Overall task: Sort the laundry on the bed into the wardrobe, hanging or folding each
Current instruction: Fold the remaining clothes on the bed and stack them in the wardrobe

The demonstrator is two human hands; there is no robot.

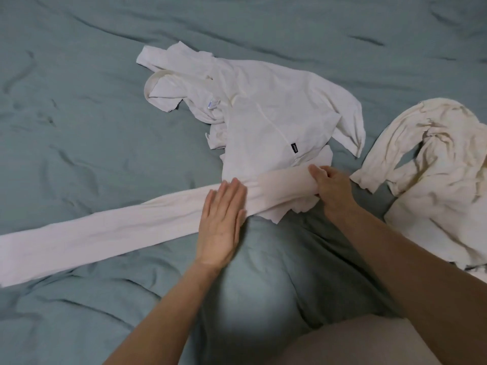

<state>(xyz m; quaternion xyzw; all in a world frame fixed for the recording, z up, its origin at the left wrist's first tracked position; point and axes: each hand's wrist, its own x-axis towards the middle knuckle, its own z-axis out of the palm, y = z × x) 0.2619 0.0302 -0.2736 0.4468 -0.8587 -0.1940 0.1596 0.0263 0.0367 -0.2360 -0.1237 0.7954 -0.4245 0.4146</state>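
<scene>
A long white stretchy garment [105,230], like a pair of tights, lies flat across the bed from the lower left to the centre. My left hand [222,222] presses flat on it, fingers together. My right hand [330,189] pinches its upper end, lifting the fabric slightly. Just beyond lies a white hooded jacket [266,109] with a small black label, crumpled with its sleeves spread. A cream crumpled shirt [432,164] lies at the right, apart from both hands.
Everything rests on a wrinkled teal bedsheet [79,101]. My knee forms a rounded bump under teal fabric [266,272] between my forearms. A beige cloth patch [369,343] shows at the bottom right.
</scene>
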